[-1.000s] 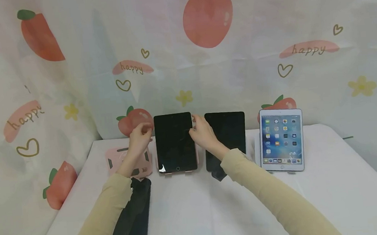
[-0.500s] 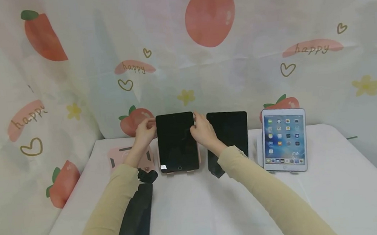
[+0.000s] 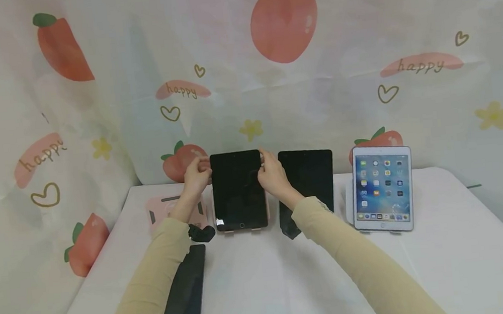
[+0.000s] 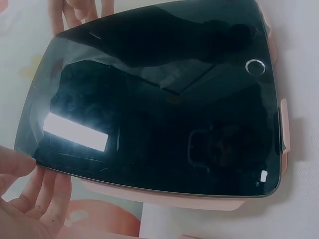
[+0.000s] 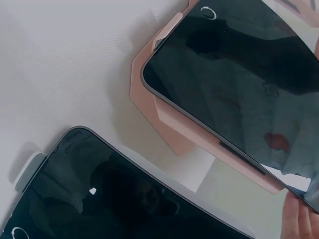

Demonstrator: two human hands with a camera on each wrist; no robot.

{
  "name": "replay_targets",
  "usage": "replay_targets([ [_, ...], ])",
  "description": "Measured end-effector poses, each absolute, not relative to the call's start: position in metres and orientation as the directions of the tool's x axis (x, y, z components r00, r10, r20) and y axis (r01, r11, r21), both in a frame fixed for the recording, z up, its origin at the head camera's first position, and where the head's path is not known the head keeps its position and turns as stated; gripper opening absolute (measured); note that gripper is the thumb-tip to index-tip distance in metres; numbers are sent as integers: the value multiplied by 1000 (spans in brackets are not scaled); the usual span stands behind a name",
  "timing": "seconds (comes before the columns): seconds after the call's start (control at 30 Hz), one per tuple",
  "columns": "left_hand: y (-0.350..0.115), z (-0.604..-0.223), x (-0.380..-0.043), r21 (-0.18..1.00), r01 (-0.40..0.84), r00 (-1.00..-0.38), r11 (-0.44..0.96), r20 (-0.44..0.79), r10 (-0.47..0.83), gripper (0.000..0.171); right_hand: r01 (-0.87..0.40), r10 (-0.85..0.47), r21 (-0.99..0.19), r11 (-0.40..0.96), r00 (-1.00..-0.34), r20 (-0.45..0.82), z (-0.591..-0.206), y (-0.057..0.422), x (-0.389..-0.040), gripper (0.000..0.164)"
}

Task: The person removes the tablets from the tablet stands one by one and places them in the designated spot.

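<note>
A tablet (image 3: 239, 193) with a dark screen leans upright on a pink stand (image 5: 167, 119) at the back of the table. My left hand (image 3: 195, 177) pinches its upper left edge, and in the left wrist view the thumb (image 4: 17, 165) lies right at the corner while the fingers reach behind. On the opposite side my right hand (image 3: 275, 175) holds the upper right edge, thumb towards the front. The stand's two small lips show under the tablet's lower edge; most of its back is hidden.
Right of it a second dark tablet (image 3: 310, 176) stands on a white holder, partly behind my right forearm. Farther right is a white tablet (image 3: 383, 184) with a lit screen. A flat pink stand (image 3: 158, 211) lies at left; another black tablet (image 3: 187, 294) lies nearer, under my left sleeve.
My left hand has moved right, from beside the tablet onto its upper left edge. The right hand keeps its place on the other edge. The head view has shifted slightly.
</note>
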State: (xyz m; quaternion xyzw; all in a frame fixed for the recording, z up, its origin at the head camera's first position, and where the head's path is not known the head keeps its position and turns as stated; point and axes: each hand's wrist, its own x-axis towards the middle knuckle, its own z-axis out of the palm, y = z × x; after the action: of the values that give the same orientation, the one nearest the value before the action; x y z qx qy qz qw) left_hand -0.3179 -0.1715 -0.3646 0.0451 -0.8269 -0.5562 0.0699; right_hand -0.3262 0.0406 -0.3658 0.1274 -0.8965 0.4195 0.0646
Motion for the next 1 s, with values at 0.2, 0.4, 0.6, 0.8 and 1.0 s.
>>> replay_targets([
  [0.2, -171, -365, -319, 935, 6, -984, 355, 69, -165, 37, -282, -181, -756, 591, -960, 216, -363, 44, -325, 53],
  [0.4, -171, -366, -319, 941, 11, -984, 339, 71, -163, 36, -275, -182, -785, 554, -961, 208, -362, 45, -324, 54],
  [0.6, -170, -364, -316, 942, 23, -981, 335, 86, -176, 35, -248, -163, -840, 483, -968, 193, -361, 46, -321, 50],
  [0.8, -171, -363, -313, 936, 43, -980, 349, 108, -169, 34, -265, -144, -866, 425, -964, 224, -362, 47, -320, 47],
  [1.0, -174, -363, -307, 941, 71, -983, 330, 122, -137, 35, -291, -136, -870, 399, -957, 258, -364, 48, -319, 45],
])
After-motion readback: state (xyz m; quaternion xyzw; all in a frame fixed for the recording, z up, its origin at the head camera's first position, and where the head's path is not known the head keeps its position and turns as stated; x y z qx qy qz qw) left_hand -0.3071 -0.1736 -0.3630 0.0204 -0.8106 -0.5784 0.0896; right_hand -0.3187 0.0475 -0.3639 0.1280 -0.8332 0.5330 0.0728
